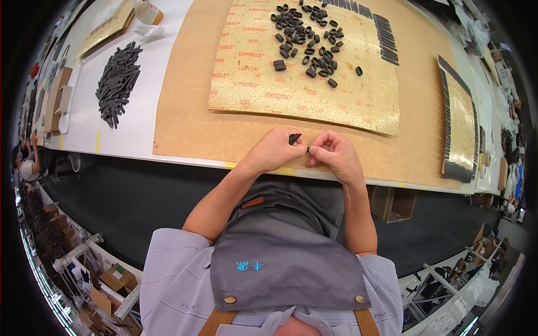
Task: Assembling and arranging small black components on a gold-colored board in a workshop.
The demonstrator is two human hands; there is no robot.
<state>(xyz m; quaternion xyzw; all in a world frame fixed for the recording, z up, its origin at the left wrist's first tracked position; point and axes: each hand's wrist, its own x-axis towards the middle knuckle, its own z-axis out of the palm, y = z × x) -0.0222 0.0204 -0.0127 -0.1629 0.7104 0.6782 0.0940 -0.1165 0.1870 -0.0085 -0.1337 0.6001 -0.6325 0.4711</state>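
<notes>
Both hands are meeting at the table's [140, 129] near edge: the left hand [274, 150] is pinching a black strip [295, 138], and the right hand [334, 154] is clamping its other end (barely visible). Loops [308, 42] are lying piled beyond.

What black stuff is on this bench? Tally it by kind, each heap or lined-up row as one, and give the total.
Heap of black loops: 1
Heap of loose black strips: 1
Sheets edged with lined-up strips: 2, the middle sheet and the right sheet
Small black piece in the left hand: 1
Total: 5
</notes>
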